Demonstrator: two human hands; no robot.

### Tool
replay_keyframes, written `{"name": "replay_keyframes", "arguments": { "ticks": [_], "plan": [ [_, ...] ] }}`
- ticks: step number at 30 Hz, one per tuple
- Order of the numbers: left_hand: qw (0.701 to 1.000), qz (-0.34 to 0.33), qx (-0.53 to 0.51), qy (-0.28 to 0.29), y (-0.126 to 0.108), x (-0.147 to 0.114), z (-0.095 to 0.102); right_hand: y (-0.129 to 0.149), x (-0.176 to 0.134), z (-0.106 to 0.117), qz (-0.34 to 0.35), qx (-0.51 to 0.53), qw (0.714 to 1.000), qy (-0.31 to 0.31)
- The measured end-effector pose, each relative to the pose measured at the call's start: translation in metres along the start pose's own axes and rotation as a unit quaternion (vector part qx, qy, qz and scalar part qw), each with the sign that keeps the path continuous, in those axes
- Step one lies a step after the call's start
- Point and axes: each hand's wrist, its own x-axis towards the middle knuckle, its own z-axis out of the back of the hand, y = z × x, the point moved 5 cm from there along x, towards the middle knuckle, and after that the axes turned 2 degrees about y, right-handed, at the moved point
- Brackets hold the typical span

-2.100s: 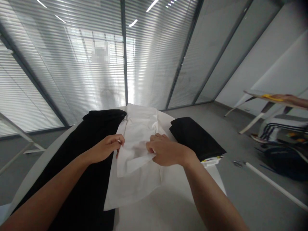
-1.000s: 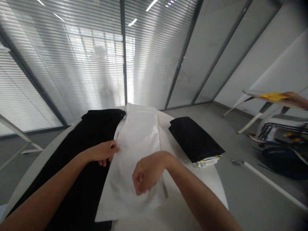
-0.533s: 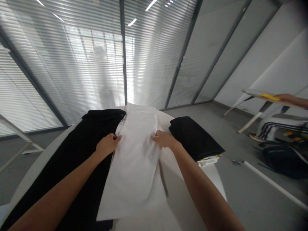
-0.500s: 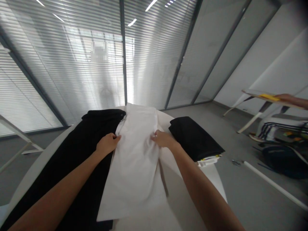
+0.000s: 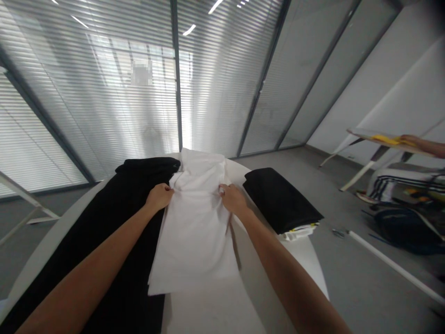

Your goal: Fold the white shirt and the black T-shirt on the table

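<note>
A long white garment [image 5: 198,236], folded into a narrow strip, lies over the middle of the table; its exact kind is unclear. My left hand [image 5: 160,197] pinches its left edge. On the opposite edge, my right hand [image 5: 233,198] is closed on the same fabric with thumb and fingers. Creases run across the cloth between both hands. Beneath my left forearm and beside the white garment is a spread-out black garment [image 5: 104,218].
A folded stack topped with black cloth [image 5: 281,199] sits on the right of the round white table [image 5: 313,260]. Another person's hand [image 5: 410,140] rests by yellow cloth on a table at far right. A dark blue bag [image 5: 403,227] and a white pole [image 5: 392,264] are on the floor.
Both hands have shifted slightly away from me, pushing the white fabric into creases. The near end of the white garment has moved farther from me.
</note>
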Motion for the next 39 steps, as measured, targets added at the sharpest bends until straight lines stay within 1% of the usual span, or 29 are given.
{"name": "replay_keyframes", "arguments": {
  "ticks": [3,4,6,9,12,15,17,19,21,22,26,28,30,31,32,34,35,36,37,38,39],
  "plan": [
    [1.0,0.007,-0.003,-0.02,-0.008,0.006,-0.002,-0.001,-0.002,0.004,0.003,-0.019,1.0,-0.012],
    [1.0,0.012,-0.005,-0.025,-0.009,0.006,-0.002,-0.003,-0.002,0.006,-0.003,-0.022,1.0,-0.015],
    [0.999,0.018,-0.009,-0.025,-0.009,0.006,-0.003,-0.007,-0.004,0.011,-0.024,-0.013,1.0,-0.003],
    [1.0,0.004,-0.008,-0.004,-0.007,0.002,-0.002,-0.011,-0.006,0.017,-0.047,0.016,0.997,0.061],
    [0.999,-0.019,0.011,0.033,-0.005,-0.003,0.001,-0.007,-0.01,0.02,-0.01,0.053,0.987,0.151],
    [0.998,-0.003,0.039,0.057,-0.004,-0.01,0.005,0.003,-0.016,0.023,0.034,0.124,0.965,0.229],
    [0.996,0.01,0.054,0.07,-0.005,-0.015,0.006,0.006,-0.019,0.026,0.041,0.177,0.95,0.254],
    [0.995,0.003,0.056,0.087,-0.009,-0.019,0.003,0.004,-0.022,0.028,0.044,0.223,0.931,0.285],
    [0.995,-0.012,0.04,0.095,-0.013,-0.022,0.0,-0.002,-0.024,0.033,0.051,0.239,0.917,0.317],
    [0.995,-0.021,0.025,0.096,-0.014,-0.022,-0.001,-0.006,-0.025,0.036,0.056,0.232,0.915,0.326],
    [0.989,-0.053,-0.083,0.111,-0.018,-0.024,0.001,-0.02,-0.026,0.05,0.058,0.166,0.932,0.316],
    [0.979,-0.057,-0.137,0.142,-0.019,-0.026,0.004,-0.022,-0.026,0.051,0.049,0.148,0.935,0.318],
    [0.966,-0.057,-0.172,0.187,-0.019,-0.029,0.006,-0.021,-0.024,0.047,0.039,0.142,0.939,0.312],
    [0.958,-0.06,-0.185,0.21,-0.02,-0.03,0.007,-0.02,-0.021,0.045,0.035,0.138,0.946,0.291],
    [0.951,-0.062,-0.198,0.229,-0.021,-0.031,0.007,-0.021,-0.018,0.043,0.03,0.131,0.958,0.254],
    [0.939,-0.063,-0.224,0.253,-0.021,-0.032,0.006,-0.02,-0.01,0.039,0.027,0.101,0.981,0.166],
    [0.933,-0.061,-0.239,0.262,-0.021,-0.032,0.005,-0.019,-0.006,0.036,0.032,0.084,0.986,0.139],
    [0.928,-0.057,-0.251,0.27,-0.021,-0.031,0.004,-0.017,-0.004,0.031,0.038,0.071,0.988,0.133],
    [0.924,-0.053,-0.255,0.279,-0.02,-0.031,0.003,-0.016,-0.002,0.025,0.043,0.065,0.987,0.141],
    [0.926,-0.044,-0.244,0.284,-0.018,-0.03,0.002,-0.014,-0.001,0.02,0.046,0.063,0.985,0.153],
    [0.935,-0.035,-0.219,0.277,-0.017,-0.029,0.002,-0.014,0.0,0.016,0.045,0.065,0.984,0.161]
  ]
}}
